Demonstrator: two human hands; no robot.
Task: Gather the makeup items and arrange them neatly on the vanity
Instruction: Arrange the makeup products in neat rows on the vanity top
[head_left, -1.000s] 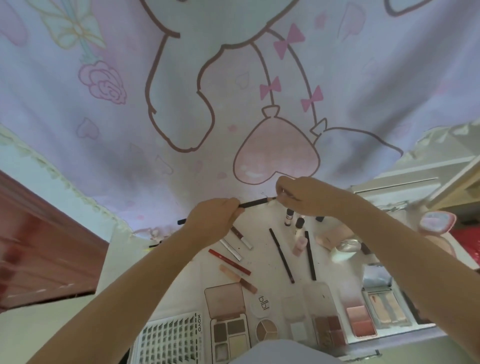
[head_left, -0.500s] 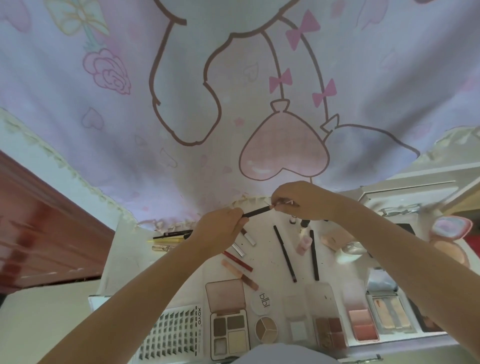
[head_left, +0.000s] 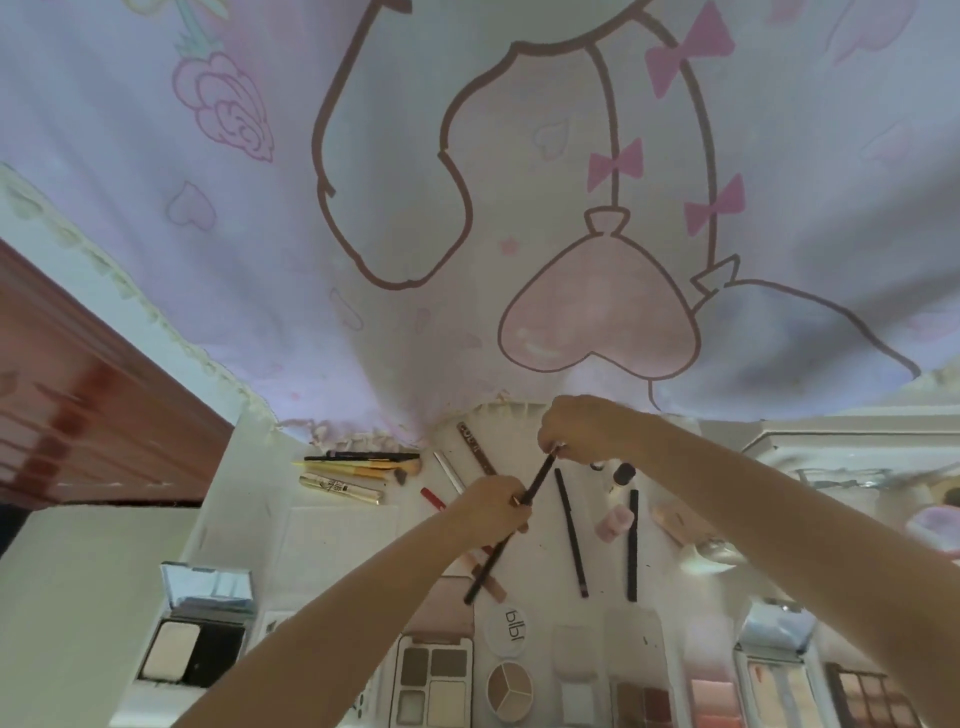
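My left hand is curled around the middle of a thin black makeup pencil, held tilted above the white worktop. My right hand, farther off, pinches the pencil's far tip. Just right lie two more long dark pencils; open eyeshadow palettes line the near edge.
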